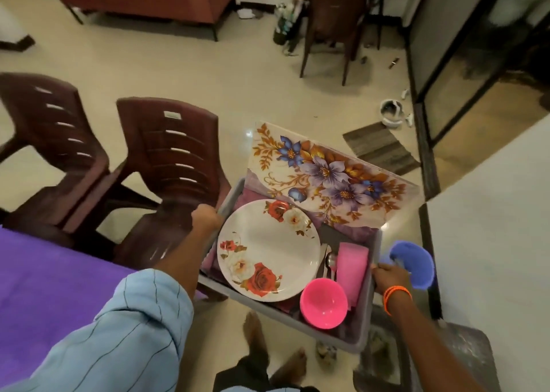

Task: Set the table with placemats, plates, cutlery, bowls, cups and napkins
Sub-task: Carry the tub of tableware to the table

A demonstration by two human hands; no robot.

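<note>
Your left hand is curled around the left rim of the grey rectangular plastic bin. Your right hand grips the bin's right rim, and its fingers also pinch the blue plastic bowl, which hangs outside that rim. You are holding the bin above the tiled floor, clear of the purple-covered table at lower left.

Inside the bin lies a white round plate with red and white roses. A floral placemat with purple and blue flowers leans out over the far end. A pink plastic bowl sits at the near right corner, a pink cup just behind it, and metal cutlery between plate and cup.

Two brown plastic chairs stand beside the table.
</note>
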